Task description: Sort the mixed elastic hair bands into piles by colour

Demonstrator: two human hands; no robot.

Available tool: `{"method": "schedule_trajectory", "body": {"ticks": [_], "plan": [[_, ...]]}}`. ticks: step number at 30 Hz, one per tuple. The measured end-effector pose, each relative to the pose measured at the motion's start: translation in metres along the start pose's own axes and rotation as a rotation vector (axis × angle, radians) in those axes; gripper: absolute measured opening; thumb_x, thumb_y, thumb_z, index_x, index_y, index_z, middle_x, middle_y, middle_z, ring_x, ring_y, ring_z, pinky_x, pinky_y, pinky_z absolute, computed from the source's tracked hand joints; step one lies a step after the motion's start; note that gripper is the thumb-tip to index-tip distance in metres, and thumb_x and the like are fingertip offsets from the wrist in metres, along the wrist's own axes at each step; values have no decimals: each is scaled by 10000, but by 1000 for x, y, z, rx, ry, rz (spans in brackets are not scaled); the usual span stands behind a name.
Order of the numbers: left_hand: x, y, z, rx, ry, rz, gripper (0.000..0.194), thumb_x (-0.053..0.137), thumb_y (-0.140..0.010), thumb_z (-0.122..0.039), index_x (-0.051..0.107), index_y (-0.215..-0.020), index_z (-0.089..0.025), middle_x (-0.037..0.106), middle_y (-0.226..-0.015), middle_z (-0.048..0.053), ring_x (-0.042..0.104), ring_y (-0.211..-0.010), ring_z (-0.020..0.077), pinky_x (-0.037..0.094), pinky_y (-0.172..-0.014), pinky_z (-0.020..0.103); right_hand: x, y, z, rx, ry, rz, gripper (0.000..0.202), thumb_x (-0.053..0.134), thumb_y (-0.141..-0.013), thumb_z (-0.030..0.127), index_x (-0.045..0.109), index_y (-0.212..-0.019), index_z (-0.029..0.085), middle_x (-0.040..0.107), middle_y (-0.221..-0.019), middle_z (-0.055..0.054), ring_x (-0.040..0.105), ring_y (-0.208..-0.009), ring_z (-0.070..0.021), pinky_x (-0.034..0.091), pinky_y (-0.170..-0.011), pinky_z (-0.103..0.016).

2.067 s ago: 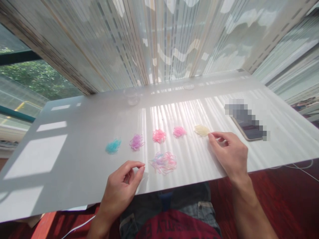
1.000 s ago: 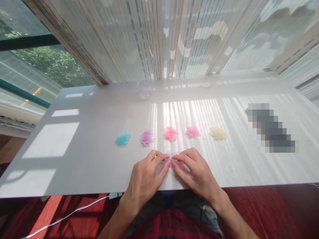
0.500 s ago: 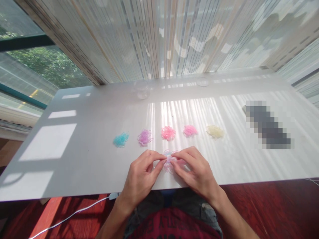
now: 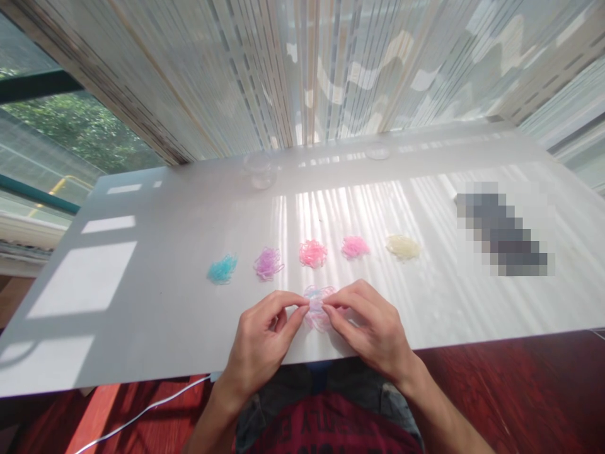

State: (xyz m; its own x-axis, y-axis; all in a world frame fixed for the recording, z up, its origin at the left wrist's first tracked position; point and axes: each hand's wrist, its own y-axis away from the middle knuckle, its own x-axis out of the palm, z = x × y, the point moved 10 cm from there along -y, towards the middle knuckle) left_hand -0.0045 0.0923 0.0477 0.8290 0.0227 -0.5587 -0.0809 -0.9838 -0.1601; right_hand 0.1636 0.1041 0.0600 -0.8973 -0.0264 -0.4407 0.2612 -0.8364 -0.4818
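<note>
The left hand point(image 4: 265, 331) and the right hand point(image 4: 368, 325) each make a narrow pinch over the mixed strand pile point(image 4: 316, 314); whether they hold anything, I cannot tell. The pile lies near the front edge of the table point(image 4: 179, 334), before five single-colour heaps point(image 4: 312, 253), with wide surface toward the left.

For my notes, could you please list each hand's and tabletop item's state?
Left hand: pinch closed
Right hand: pinch closed
Mixed pile: loose
Teal pile: loose
Purple pile: loose
Coral pile: loose
Pink pile: loose
Yellow pile: loose
Clear container: unclear whether open
Clear disc: lying flat
Pixelated object: state hidden
</note>
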Motion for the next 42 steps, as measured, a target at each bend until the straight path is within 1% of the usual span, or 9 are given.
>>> {"method": "schedule_trajectory", "body": {"ticks": [3, 6, 11, 17, 22, 27, 30, 36, 42], "plan": [[-4, -1, 3, -22, -44, -11, 74, 666, -962, -220, 739, -962, -210, 733, -811, -21, 509, -527, 74, 462, -547, 180, -3, -1, -1, 2, 3, -31, 135, 690, -922, 90, 721, -1003, 194, 715, -840, -36, 665, -777, -160, 582, -678, -250], [0, 0, 4, -25, -88, 20, 64, 682, -957, -238, 734, -989, -219, 726, -786, -36, 494, -511, 74, 451, -534, 181, -2, -1, -3, 9, -7, -32, 126, 689, -932, 107, 718, -1011, 201, 717, -844, -31, 663, -779, -160, 581, -677, -251], [12, -2, 2, 56, -110, 82, 85, 649, -986, -234, 724, -1027, -236, 760, -926, -13, 606, -631, 90, 493, -618, 187, -2, -1, -7, 43, 4, -33, 111, 694, -937, 116, 718, -1003, 202, 720, -849, -31, 664, -787, -157, 577, -686, -253], [11, -9, 3, 150, -72, 43, 120, 704, -955, -235, 707, -1074, -223, 764, -933, 0, 646, -659, 100, 534, -666, 198, -4, 0, -13, 115, 47, -61, 109, 696, -930, 120, 726, -988, 207, 721, -841, -25, 663, -753, -147, 570, -679, -257], [6, -6, 3, 220, 22, -54, 111, 682, -968, -198, 708, -1076, -199, 756, -921, 18, 647, -666, 104, 548, -684, 207, -1, -1, -14, 138, 112, -20, 82, 688, -934, 151, 738, -944, 216, 722, -789, -15, 665, -719, -148, 556, -642, -255], [2, -5, 7, 211, 78, -114, 119, 651, -984, -189, 705, -1090, -187, 735, -898, 30, 674, -708, 124, 556, -687, 220, -1, -2, -18, 182, 153, -10, 82, 683, -929, 184, 750, -904, 224, 741, -789, -20, 668, -684, -147, 540, -602, -251], [3, -6, 8, 217, 56, -117, 128, 625, -995, -181, 698, -1100, -182, 722, -876, 30, 709, -766, 143, 553, -690, 220, -1, -1, -22, 221, 158, -18, 83, 682, -930, 202, 752, -893, 227, 735, -782, -20, 671, -677, -145, 539, -603, -248], [4, -6, 2, 255, -22, -109, 136, 596, -1015, -228, 700, -1089, -181, 701, -819, 19, 713, -735, 150, 555, -697, 234, 2, -2, -27, 281, 131, 0, 76, 689, -937, 232, 747, -889, 230, 724, -779, -16, 684, -681, -148, 551, -633, -249], [1, -5, -1, 252, -87, -95, 152, 595, -1016, -247, 708, -1095, -183, 626, -732, -4, 657, -643, 129, 526, -613, 211, 6, -2, -20, 197, 74, 22, 96, 662, -956, 207, 735, -901, 236, 697, -767, -10, 664, -682, -149, 539, -627, -249]]}}
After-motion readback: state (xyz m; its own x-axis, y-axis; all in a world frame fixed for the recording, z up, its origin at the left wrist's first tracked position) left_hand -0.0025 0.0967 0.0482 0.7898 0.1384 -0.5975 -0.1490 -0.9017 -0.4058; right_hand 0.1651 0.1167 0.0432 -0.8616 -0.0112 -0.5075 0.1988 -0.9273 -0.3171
